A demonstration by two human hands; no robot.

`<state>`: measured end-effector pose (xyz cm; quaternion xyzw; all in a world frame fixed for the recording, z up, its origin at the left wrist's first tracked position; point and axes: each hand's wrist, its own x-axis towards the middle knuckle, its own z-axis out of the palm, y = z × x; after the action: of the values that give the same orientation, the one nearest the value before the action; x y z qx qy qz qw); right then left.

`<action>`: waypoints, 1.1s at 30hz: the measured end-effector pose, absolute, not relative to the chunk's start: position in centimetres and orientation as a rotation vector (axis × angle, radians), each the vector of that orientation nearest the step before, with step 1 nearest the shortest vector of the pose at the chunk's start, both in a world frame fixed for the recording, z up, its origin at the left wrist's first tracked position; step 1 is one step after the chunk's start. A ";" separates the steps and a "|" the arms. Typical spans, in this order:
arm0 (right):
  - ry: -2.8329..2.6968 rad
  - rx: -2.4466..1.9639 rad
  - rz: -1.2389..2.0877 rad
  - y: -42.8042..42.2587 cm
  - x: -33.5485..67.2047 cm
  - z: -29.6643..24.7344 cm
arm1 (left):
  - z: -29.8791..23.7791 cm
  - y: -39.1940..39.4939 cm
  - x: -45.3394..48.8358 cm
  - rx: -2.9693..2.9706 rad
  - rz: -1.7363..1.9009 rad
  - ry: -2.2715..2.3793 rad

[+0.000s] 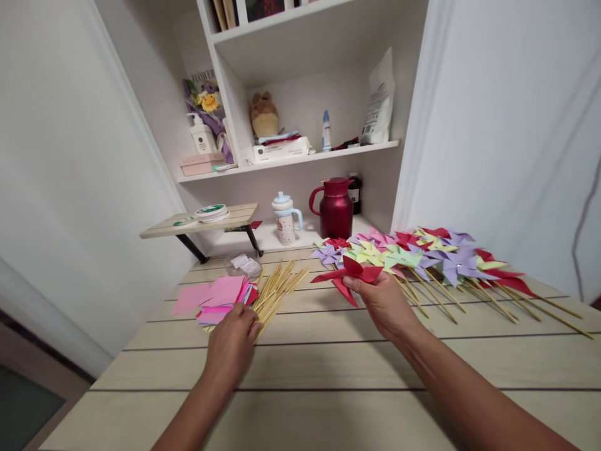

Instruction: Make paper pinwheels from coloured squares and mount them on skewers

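Observation:
A red paper pinwheel is pinched between the thumb and fingers of my right hand, held up above the table. No stick shows on it. My left hand is low at the near left end of a loose bundle of thin wooden sticks, its fingers curled together. What lies between those fingers is hidden. Just behind that hand is a stack of coloured paper sheets, pink on top. Many finished pinwheels on sticks, in red, purple, yellow, green and pink, lie spread at the right.
A clear round container with white pieces stands behind the paper. A small raised shelf carries round rolls at the back left. Further back are a cup with a handle and a dark red jug.

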<state>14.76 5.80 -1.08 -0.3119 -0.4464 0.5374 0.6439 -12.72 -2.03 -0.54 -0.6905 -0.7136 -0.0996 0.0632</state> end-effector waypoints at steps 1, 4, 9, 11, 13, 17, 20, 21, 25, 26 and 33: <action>-1.026 -0.715 1.221 5.8 14.8 -1.0 | -0.8 -2.0 -12.5 -2.086 -0.290 -2.156; -1.034 -0.734 1.210 5.6 14.8 -0.9 | -1.2 -1.9 -11.8 -2.078 -0.259 -2.142; -1.044 -0.729 1.233 5.6 14.9 -0.8 | -1.5 -1.5 -10.7 -2.034 -0.215 -2.111; -1.064 -0.712 1.234 5.6 15.0 -0.8 | -1.5 -1.3 -10.4 -2.015 -0.199 -2.092; -1.074 -0.704 1.225 5.6 15.0 -0.9 | -1.6 -1.1 -10.4 -2.004 -0.188 -2.074; -1.075 -0.718 1.216 5.6 15.0 -0.8 | -1.7 -1.1 -10.5 -2.002 -0.195 -2.062; -1.062 -0.719 1.233 5.4 15.0 -0.6 | -1.7 -1.4 -10.7 -2.014 -0.208 -2.053; -1.060 -0.719 1.238 5.3 15.0 -0.6 | -1.7 -1.5 -10.8 -2.019 -0.209 -2.052; -1.085 -0.723 1.253 5.3 15.0 -0.5 | -1.9 -1.8 -10.7 -2.050 -0.196 -2.057; -1.090 -0.724 1.251 5.3 15.0 -0.5 | -2.1 -1.8 -10.6 -2.060 -0.195 -2.057; -1.087 -0.726 1.235 5.2 15.0 -0.5 | -2.6 -2.1 -10.4 -2.105 -0.259 -2.089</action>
<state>14.99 5.25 -0.49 -0.3159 -0.4732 0.5377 0.6223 -10.43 -2.11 -2.61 -0.7047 -0.6993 -0.0868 0.0822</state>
